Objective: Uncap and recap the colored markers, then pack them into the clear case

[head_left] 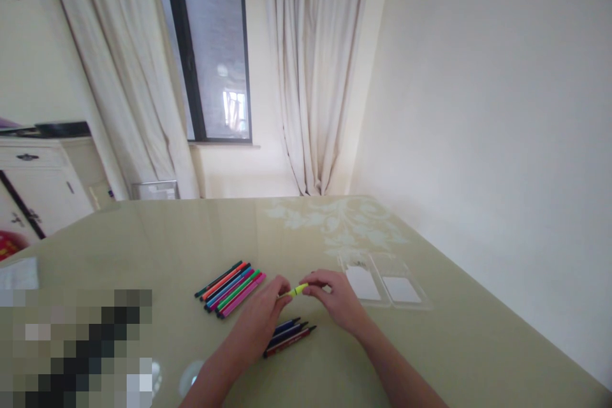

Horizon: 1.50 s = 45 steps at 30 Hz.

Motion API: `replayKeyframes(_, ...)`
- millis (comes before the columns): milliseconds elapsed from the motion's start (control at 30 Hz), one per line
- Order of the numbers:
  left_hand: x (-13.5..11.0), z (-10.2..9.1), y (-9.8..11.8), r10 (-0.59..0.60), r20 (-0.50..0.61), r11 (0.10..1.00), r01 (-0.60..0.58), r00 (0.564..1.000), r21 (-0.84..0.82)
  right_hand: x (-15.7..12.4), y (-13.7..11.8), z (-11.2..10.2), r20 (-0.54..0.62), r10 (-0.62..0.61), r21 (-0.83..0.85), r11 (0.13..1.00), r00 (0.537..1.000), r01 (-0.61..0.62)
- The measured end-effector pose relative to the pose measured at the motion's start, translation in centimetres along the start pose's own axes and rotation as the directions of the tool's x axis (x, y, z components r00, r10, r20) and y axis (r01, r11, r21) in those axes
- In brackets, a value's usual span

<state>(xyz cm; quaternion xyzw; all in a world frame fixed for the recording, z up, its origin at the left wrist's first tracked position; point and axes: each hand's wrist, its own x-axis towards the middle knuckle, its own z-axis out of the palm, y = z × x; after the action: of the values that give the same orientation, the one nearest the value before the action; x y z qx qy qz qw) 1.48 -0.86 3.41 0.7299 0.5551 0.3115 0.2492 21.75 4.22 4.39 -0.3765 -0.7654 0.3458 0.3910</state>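
Observation:
A yellow marker (299, 290) is held above the table between both hands, lying crosswise and tilted up to the right. My left hand (270, 303) pinches its left end, and my right hand (329, 290) pinches the right end with thumb and fingers. Just below my left hand lie several dark markers (291, 338), blue and dark red, partly hidden by that hand. Left of it, several coloured markers (232, 290) in orange, blue, purple, green and pink lie side by side in a slanted row.
An opened clear plastic case (401, 287) with white inserts lies right of my right hand. The glossy table (157, 236) reaches toward the curtains and window. A whitish cloth or paper (21, 274) lies at the left edge. The lower left corner is pixelated.

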Motion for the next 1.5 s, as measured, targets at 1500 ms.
replayKeyframes(1500, 0.2, -2.6, -4.2, -0.111, -0.103, 0.926, 0.14, 0.988, 0.351, -0.4, 1.3, 0.9, -0.007, -0.027, -0.321, 0.947, 1.0, 0.023)
